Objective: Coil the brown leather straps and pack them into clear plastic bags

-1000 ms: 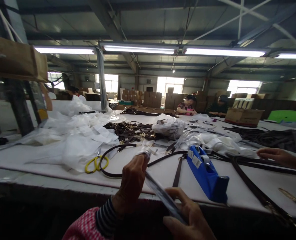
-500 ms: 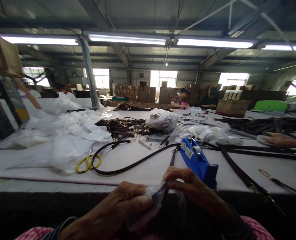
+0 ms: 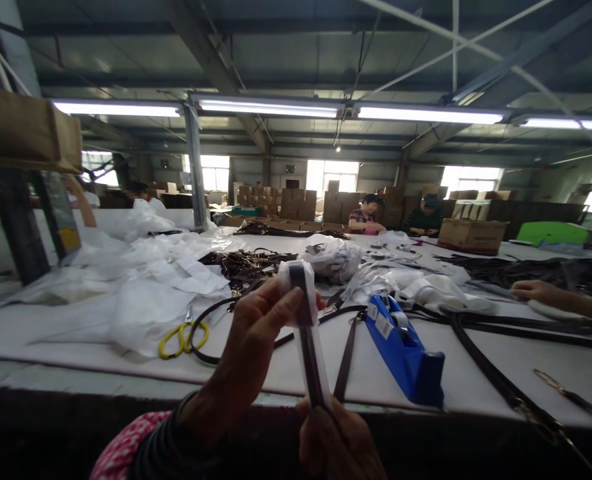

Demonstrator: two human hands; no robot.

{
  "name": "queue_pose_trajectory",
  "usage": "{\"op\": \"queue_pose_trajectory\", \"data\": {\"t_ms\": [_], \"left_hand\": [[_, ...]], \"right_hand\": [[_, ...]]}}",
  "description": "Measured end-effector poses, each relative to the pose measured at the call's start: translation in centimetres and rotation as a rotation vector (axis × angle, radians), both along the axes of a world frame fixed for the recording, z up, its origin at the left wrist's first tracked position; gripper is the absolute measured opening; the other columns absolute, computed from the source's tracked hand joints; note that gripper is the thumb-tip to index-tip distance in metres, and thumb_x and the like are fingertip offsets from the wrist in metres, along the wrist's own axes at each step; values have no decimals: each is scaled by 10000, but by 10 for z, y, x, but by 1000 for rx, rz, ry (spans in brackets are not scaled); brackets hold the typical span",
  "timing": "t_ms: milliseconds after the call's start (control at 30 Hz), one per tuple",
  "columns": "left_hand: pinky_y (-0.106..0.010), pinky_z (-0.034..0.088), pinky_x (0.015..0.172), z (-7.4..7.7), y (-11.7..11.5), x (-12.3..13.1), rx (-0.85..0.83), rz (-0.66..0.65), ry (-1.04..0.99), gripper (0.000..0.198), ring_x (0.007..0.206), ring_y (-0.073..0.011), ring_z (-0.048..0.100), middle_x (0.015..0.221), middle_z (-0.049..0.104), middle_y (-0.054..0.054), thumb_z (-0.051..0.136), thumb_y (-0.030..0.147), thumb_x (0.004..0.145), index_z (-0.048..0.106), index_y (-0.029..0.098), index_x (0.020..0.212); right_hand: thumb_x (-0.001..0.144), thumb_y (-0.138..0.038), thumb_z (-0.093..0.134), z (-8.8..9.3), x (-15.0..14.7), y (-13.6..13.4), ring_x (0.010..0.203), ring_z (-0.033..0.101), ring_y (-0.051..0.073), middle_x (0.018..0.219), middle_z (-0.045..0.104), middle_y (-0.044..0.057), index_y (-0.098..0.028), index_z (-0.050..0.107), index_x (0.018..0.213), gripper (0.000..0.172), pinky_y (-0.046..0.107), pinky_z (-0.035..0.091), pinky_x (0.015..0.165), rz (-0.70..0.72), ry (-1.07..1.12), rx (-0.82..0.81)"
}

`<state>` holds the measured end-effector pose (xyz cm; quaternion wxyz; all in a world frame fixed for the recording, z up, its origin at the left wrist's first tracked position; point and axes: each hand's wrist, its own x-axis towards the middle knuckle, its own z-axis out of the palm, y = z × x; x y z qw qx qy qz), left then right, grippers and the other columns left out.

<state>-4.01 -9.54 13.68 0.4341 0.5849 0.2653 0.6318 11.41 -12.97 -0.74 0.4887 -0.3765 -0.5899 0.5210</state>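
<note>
The dark strap (image 3: 311,363) sits inside a narrow clear plastic sleeve (image 3: 303,313) (the sleeve's upper end is folded over into a pale, glossy cap). It stands nearly upright, its top leaning slightly left, just left of the blue tape dispenser (image 3: 406,347) and nearer the camera. The left hand (image 3: 256,347) pinches its top and the right hand (image 3: 336,440) grips its foot.
</note>
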Motion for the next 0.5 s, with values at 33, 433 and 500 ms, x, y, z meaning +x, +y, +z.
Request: {"op": "queue_pose_trajectory", "data": {"t_ms": [33,433,500], "left_hand": [[-277,549,787,-7,4,-2,76,101,124,223,869,-209,707,944,775,-79,644,343,991,757,151,1001],[-308,472,718,-70,15,-49,811,129,1287,222,803,-221,649,962,701,-75,534,368,1049,622,171,1102],[-301,443,687,-75,11,-55,805,82,1339,230,754,-203,627,921,694,-59,502,365,1064,622,176,1012]], "right_hand": [[913,-757,568,0,2,0,536,522,132,645,659,31,-161,734,1044,632,262,415,572,81,38,-63],[929,-518,684,26,58,22,309,402,32,594,702,45,-128,619,895,397,141,240,355,505,248,-361],[939,-490,667,24,58,27,273,394,37,617,724,54,-119,629,970,374,139,247,323,574,265,-411]]}}
